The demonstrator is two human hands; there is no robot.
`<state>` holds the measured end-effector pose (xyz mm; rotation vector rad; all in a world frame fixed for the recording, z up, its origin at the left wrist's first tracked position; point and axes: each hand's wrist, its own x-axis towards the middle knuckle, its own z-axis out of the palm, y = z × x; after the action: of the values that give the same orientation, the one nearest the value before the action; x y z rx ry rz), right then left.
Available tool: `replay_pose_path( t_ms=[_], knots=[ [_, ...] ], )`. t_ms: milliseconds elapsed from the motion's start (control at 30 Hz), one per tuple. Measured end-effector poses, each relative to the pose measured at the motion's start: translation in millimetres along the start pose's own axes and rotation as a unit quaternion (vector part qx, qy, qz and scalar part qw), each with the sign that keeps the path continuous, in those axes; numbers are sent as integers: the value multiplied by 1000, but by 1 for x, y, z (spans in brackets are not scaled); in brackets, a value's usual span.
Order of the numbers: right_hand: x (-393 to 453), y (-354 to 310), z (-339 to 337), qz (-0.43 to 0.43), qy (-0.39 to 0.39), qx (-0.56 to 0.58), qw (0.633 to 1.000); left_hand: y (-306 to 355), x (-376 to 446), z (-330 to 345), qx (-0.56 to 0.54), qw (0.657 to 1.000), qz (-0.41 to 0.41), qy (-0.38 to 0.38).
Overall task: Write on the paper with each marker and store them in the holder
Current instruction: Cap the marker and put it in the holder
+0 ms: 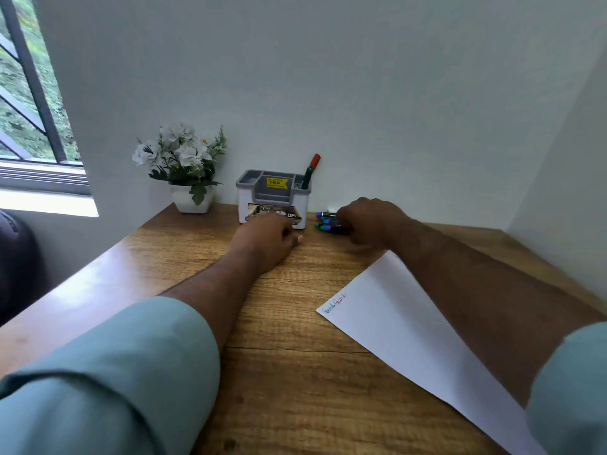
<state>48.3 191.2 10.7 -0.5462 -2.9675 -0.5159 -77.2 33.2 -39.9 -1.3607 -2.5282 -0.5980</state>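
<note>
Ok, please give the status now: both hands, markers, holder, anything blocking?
Left hand resting in front of holder, holding nothing visible. Right hand on loose markers, grip unclear. Two markers already in holder. Paper has writing. Nothing blocking.

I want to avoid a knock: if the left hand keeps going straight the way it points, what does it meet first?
Probably the holder: the left hand points at its labelled front wall, seemingly just short of it; depth is unclear.

Desk [295,372] looks like wood-grain laminate with a slight sheen. Paper [410,323] at 4 o'clock is smooth and matt. Holder [274,200] at 12 is grey-and-white plastic, pot [192,200] glossy white, sleeves [131,372] soft matt cloth.
</note>
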Motion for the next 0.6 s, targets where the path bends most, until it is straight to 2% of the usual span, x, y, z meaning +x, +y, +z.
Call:
replay_pose_path(
  t_ms=[67, 100, 167, 200, 267, 300, 333, 400, 467, 533, 600],
  knots=[
    [-13, 4, -12, -24, 93, 114, 989, 4, -6, -4, 3, 999, 12, 46],
    [-22, 5, -17, -24, 144, 216, 965, 7, -11, -7, -4, 997, 25, 69],
    [-44, 4, -26, -4, 223, 446, 867, 16, -23, -13, -86, 990, 55, 98],
    [-57, 2, -28, 5, 227, 539, 811, 26, -32, -17, -165, 979, 60, 101],
    [-78, -4, -25, 16, 195, 687, 700, 48, -46, -25, -295, 950, 66, 78],
    [-86, -7, -22, 24, 177, 733, 657, 60, -53, -26, -312, 946, 74, 52],
    [-92, -9, -17, 31, 170, 754, 634, 70, -58, -25, -302, 949, 85, 30],
    [-101, -7, -7, 32, 156, 763, 626, 84, -64, -18, -241, 965, 96, 17],
    [-106, -4, 5, 25, 135, 750, 647, 87, -62, -12, -204, 973, 104, 33],
    [-107, 1, 14, 37, 106, 737, 666, 87, -61, -10, -192, 974, 119, 18],
    [-106, 4, 20, 31, 74, 758, 647, 88, -58, -10, -173, 974, 144, 1]
  ],
)
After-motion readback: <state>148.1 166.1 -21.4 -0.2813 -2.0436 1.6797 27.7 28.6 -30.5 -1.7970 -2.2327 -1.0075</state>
